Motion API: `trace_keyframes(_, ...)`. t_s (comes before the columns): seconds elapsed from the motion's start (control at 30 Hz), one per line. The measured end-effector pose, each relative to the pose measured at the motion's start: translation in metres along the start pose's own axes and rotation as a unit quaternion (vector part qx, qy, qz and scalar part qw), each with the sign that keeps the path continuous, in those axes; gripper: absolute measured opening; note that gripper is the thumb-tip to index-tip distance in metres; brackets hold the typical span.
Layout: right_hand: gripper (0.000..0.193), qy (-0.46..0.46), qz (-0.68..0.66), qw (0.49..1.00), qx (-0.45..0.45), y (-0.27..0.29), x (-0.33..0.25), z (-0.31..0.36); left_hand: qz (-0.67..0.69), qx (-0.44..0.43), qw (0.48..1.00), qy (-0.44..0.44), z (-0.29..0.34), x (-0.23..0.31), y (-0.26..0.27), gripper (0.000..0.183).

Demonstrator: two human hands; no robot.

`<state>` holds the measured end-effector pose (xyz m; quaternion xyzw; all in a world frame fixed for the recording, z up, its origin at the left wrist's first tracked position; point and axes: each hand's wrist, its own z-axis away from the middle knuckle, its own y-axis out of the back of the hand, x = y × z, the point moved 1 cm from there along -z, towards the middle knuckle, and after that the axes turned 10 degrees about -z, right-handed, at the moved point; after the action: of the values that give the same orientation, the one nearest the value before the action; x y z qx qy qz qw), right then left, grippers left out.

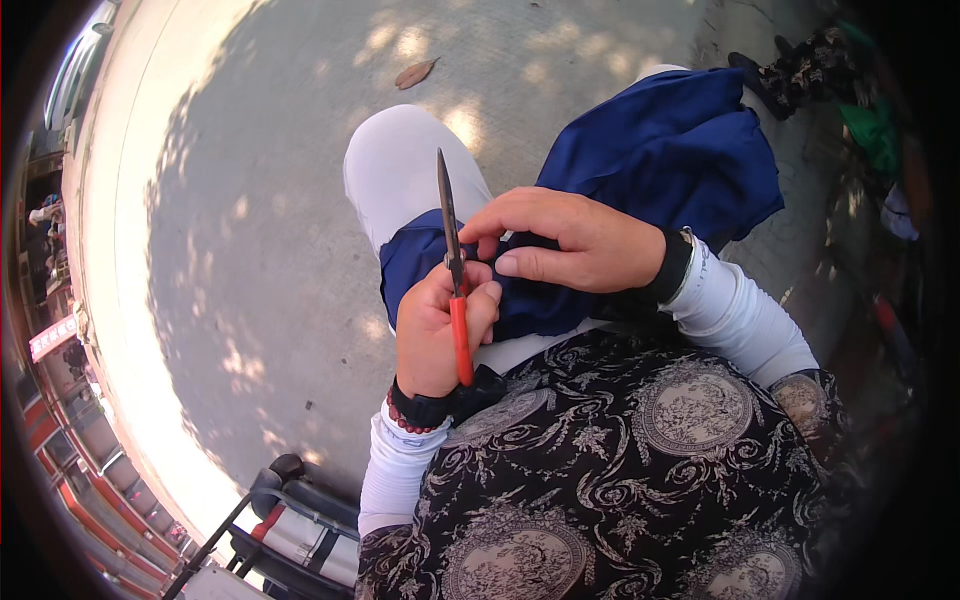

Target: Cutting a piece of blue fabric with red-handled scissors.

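The left hand is closed round the red handle of the scissors, blades pointing far. The right hand pinches the blue cloth on the lap — soft, light, likely slippery; best held near the seam. Fingertips and the cutting spot are hidden — blades' gap unclear.

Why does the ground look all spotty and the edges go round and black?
In the head view, sunlight falls through leaves, so the pavement is dappled with light spots and shade, and its far left strip glares almost white; the fisheye lens bends straight lines and leaves a black rim. The left hand with the red-handled scissors, the right hand and the blue cloth look sharp.
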<state>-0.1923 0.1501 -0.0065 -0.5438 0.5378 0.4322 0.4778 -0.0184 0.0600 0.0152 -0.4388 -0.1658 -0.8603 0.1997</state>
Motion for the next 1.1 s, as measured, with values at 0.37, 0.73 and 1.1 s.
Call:
trace_keyframes(0.37, 0.020, -0.131, 0.048, 0.989, 0.039, 0.015, -0.012, 0.009, 0.020, 0.039, 0.999, -0.026, -0.005, 0.004, -0.001, 0.011)
trace_keyframes(0.73, 0.019, -0.100, -0.330, 0.892, 0.293, 0.043, -0.036, 0.024, -0.076, 0.089, 0.989, -0.096, -0.019, -0.007, 0.011, 0.017)
trace_keyframes(1.1, 0.014, 0.089, -0.315, 0.901, 0.284, 0.032, -0.139, 0.009, -0.012, 0.123, 0.941, -0.313, -0.002, 0.092, 0.002, 0.012)
